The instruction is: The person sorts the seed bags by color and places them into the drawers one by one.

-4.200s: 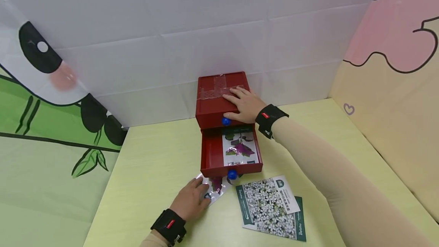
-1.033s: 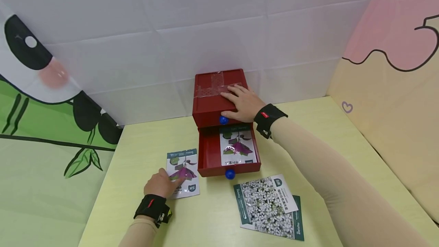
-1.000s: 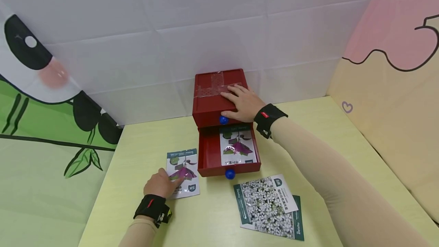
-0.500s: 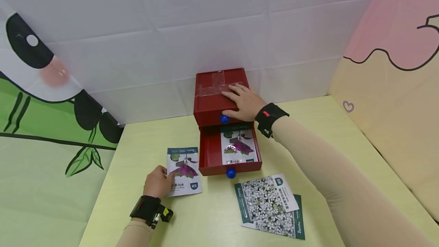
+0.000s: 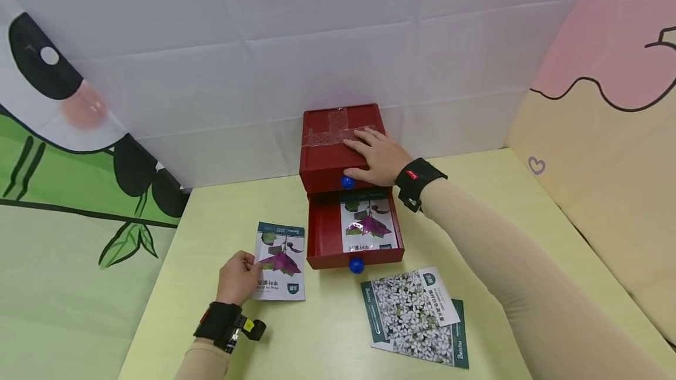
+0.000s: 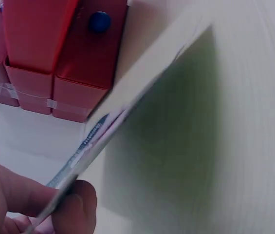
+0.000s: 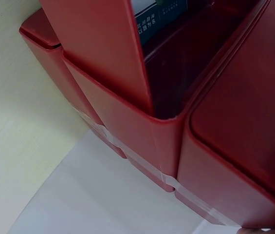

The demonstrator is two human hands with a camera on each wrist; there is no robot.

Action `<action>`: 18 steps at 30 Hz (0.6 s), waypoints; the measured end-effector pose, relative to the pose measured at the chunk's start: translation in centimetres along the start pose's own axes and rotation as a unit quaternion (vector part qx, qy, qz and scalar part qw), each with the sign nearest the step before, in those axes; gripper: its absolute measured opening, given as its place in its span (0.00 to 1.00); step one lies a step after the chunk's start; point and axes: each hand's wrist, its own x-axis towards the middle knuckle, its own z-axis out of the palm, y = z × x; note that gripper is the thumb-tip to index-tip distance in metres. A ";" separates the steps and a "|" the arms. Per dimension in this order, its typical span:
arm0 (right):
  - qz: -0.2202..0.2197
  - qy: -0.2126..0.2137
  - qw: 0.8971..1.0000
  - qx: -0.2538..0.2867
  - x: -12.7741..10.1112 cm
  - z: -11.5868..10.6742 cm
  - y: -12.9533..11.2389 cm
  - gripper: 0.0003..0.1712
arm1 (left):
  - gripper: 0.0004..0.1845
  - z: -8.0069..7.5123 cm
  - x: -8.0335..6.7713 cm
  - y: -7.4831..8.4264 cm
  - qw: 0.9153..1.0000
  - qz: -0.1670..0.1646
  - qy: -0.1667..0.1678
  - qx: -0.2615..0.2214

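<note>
My left hand pinches the left edge of a seed packet with a purple flower picture. The left wrist view shows this packet tilted between thumb and finger, a shadow on the tabletop beneath it. My right hand lies with fingers spread on top of the red drawer box, whose lid is crossed by clear tape. A drawer with a blue knob is pulled out below; in its right part lies a matching purple-flower packet. Only a sliver of my right hand shows in the right wrist view.
Two overlapping white-flower seed packets lie on the pale yellow table, front right of the drawer. A white cloth wall stands right behind the box, and printed panels flank both sides.
The left hand has drawn the purple-flower packet from below the drawer's front out to the left, then shifted its grip to the packet's left edge. The right hand has stayed on the box.
</note>
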 end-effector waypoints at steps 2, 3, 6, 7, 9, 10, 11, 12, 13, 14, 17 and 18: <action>0.001 0.000 1.000 -0.002 0.0 0.0 0.0 0.45 | 0.06 -0.3 -0.1 0.1 1.000 -0.002 0.003 -0.005; 0.001 0.000 1.000 -0.002 0.0 0.0 0.0 0.45 | 0.06 -0.4 -0.1 0.1 1.000 -0.002 0.006 -0.007; 0.002 0.001 1.000 -0.002 0.0 0.0 0.0 0.45 | 0.07 -0.9 -0.2 0.3 1.000 -0.004 0.014 -0.020; 0.002 0.001 1.000 -0.002 0.0 0.0 0.0 0.45 | 0.08 -1.1 -0.2 0.4 0.999 -0.007 0.016 -0.027; 0.001 0.002 1.000 -0.003 0.0 0.0 0.0 0.45 | 0.08 -1.5 -0.4 0.6 0.999 -0.011 0.019 -0.045; 0.002 0.003 1.000 -0.003 0.0 0.0 -0.1 0.45 | 0.09 -1.7 -0.4 0.8 0.998 -0.016 0.019 -0.055; 0.003 0.003 1.000 -0.002 0.0 0.0 -0.1 0.45 | 0.09 -2.0 -0.5 1.0 0.998 -0.021 0.019 -0.065; 0.003 0.003 1.000 0.000 0.0 0.0 -0.1 0.45 | 0.10 -2.3 -0.6 1.2 0.997 -0.024 0.019 -0.074; 0.003 0.004 1.000 0.000 0.0 0.0 -0.1 0.45 | 0.10 -2.5 -0.7 1.5 0.996 -0.028 0.018 -0.082; 0.004 0.004 1.000 0.002 0.0 -0.1 -0.2 0.45 | 0.10 -2.8 -0.8 1.7 0.995 -0.032 0.018 -0.088; 0.004 0.004 1.000 0.005 -0.1 -0.1 -0.2 0.45 | 0.11 -3.5 -1.2 2.3 0.994 -0.040 0.016 -0.103; 0.003 0.004 1.000 0.006 -0.1 -0.1 -0.2 0.45 | 0.12 -3.7 -1.3 2.5 0.993 -0.041 0.014 -0.107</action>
